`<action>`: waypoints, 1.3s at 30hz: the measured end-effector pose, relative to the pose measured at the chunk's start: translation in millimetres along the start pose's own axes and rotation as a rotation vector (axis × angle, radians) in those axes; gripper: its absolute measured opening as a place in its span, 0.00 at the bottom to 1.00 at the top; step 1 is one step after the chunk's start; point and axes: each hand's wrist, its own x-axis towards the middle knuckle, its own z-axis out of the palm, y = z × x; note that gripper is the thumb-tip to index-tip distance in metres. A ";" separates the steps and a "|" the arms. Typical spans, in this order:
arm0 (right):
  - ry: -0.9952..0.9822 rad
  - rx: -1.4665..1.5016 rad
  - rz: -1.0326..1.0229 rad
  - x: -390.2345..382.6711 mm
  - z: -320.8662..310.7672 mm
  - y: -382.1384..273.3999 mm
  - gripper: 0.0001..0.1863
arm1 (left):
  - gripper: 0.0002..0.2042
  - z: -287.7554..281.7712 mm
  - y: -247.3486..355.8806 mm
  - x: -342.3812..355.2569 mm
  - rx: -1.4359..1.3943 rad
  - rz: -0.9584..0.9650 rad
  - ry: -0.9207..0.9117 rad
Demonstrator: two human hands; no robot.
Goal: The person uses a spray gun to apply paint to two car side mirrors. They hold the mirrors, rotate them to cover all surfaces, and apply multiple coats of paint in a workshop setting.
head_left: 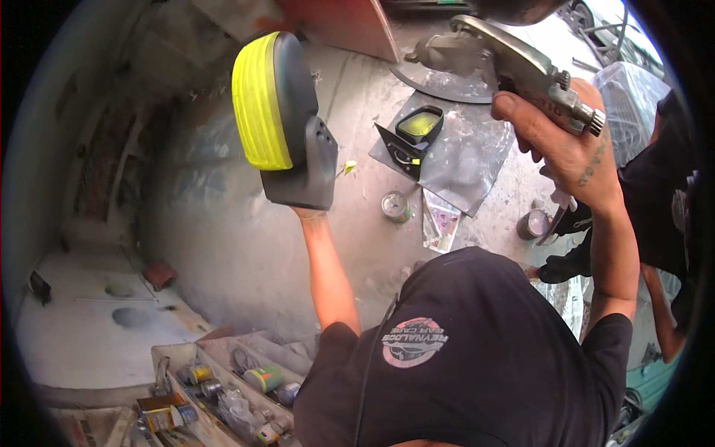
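Note:
My left hand (310, 214) is raised, holding a black car side mirror (299, 104) upright from behind. Bright yellow bands, looking like overlapping tape, cover one side of its housing. The mirror hides my fingers; only the wrist area shows below it. In my right hand (570, 145) is a metal spray gun (521, 63), with fingers wrapped round its grip. Its nozzle points left toward the mirror, some distance away. A second black side mirror (412, 139) with yellow over its glass face lies on a grey sheet (480, 160) on the floor.
An open can (395, 206) and printed paper (441, 220) sit near the sheet; another can (533, 224) stands to the right. A person in dark clothes (655, 201) is close on the right. At lower left, a wooden tray (175, 376) holds cans. A red panel (350, 26) leans behind.

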 end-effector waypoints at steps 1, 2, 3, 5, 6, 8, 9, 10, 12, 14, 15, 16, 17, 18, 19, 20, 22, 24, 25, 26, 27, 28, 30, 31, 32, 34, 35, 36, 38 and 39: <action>-0.022 0.039 0.031 0.4 1.0 -1.6 0.12 | 0.30 -1.2 0.2 -0.9 0.038 0.010 -0.002; -0.100 0.022 0.088 -1.4 -5.8 -7.2 0.11 | 0.31 -0.1 0.5 -2.2 0.080 0.027 0.000; -0.150 -0.076 -0.006 -4.2 -8.0 -2.9 0.11 | 0.32 -1.0 2.1 -2.8 0.162 0.038 0.008; -0.191 -0.347 -0.354 -15.1 -11.7 17.2 0.14 | 0.34 -20.6 2.2 1.6 0.236 0.023 0.051; -0.227 -0.399 -0.489 -19.3 -12.2 25.0 0.15 | 0.34 -38.2 2.2 2.2 0.241 0.015 0.071; -0.300 -0.385 -0.518 -25.9 -12.4 28.2 0.17 | 0.34 -65.6 2.3 0.5 0.258 0.023 0.089; -0.329 -0.344 -0.454 -27.1 -11.7 24.0 0.19 | 0.33 -77.8 3.5 -1.5 0.267 0.031 0.097; -0.344 -0.296 -0.373 -28.0 -9.9 18.0 0.18 | 0.33 -85.8 4.8 -4.0 0.278 0.036 0.098; -0.340 -0.235 -0.219 -31.2 -6.8 8.2 0.18 | 0.32 -101.5 6.0 -7.0 0.289 0.050 0.102; -0.306 -0.292 -0.309 -32.2 -5.4 9.2 0.20 | 0.32 -107.4 4.0 -7.6 0.288 0.063 0.104; -0.290 -0.361 -0.473 -30.5 -3.2 15.2 0.22 | 0.32 -109.9 2.5 -10.7 0.284 0.072 0.108; -0.278 -0.389 -0.519 -28.9 -1.3 13.3 0.22 | 0.31 -111.9 2.3 -13.2 0.281 0.087 0.114; -0.261 -0.418 -0.564 -27.4 0.5 11.6 0.23 | 0.31 -115.0 2.2 -15.2 0.278 0.083 0.106; -0.249 -0.407 -0.492 -22.9 5.4 0.5 0.21 | 0.31 -119.8 2.9 -16.1 0.265 0.072 0.097; -0.241 -0.389 -0.427 -19.1 10.2 -6.6 0.19 | 0.31 -126.2 6.2 -21.3 0.254 0.063 0.079; -0.180 -0.367 -0.382 -18.7 13.2 -8.2 0.16 | 0.28 -145.9 12.3 -21.6 0.219 -0.009 -0.001; -0.104 -0.337 -0.300 -18.9 21.5 -6.4 0.14 | 0.23 -179.6 19.4 -18.8 0.152 -0.157 -0.157; -0.109 -0.337 -0.234 -23.2 23.5 -1.5 0.21 | 0.18 -150.4 3.0 -17.9 0.230 -0.079 0.011; -0.127 -0.345 -0.204 -27.4 21.4 -0.4 0.27 | 0.16 -135.0 -0.6 -15.4 0.268 -0.042 0.091; -0.124 -0.369 -0.251 -28.9 23.7 -0.2 0.26 | 0.15 -130.7 1.6 -13.3 0.312 -0.034 0.080; -0.119 -0.394 -0.300 -31.0 26.5 -0.2 0.25 | 0.14 -127.8 2.8 -10.0 0.357 -0.026 0.068; -0.114 -0.418 -0.349 -31.2 29.9 0.8 0.24 | 0.14 -123.9 3.7 -7.4 0.399 -0.020 0.057; -0.125 -0.459 -0.465 -29.9 43.5 -12.0 0.16 | 0.11 -115.1 1.2 -2.1 0.375 0.031 0.053; -0.179 -0.470 -0.488 -29.6 47.3 -15.2 0.16 | 0.10 -108.3 0.3 0.7 0.381 0.062 0.045; -0.232 -0.480 -0.511 -31.2 48.9 -19.1 0.16 | 0.10 -102.0 -1.2 3.5 0.389 0.092 0.037; -0.251 -0.447 -0.538 -30.8 55.2 -19.2 0.17 | 0.10 -92.5 -5.0 7.1 0.441 0.158 0.092; -0.214 -0.499 -0.575 -29.3 55.7 -21.9 0.15 | 0.11 -87.3 -6.5 8.5 0.467 0.191 0.122; -0.177 -0.550 -0.612 -27.3 55.0 -25.6 0.13 | 0.11 -81.9 -8.3 10.9 0.509 0.203 0.149; -0.190 -0.565 -0.519 -27.3 52.0 -26.6 0.15 | 0.10 -64.1 -9.5 13.1 0.591 0.234 0.215; -0.235 -0.530 -0.386 -30.1 45.4 -21.0 0.19 | 0.12 -62.0 -10.7 15.5 0.707 0.255 0.233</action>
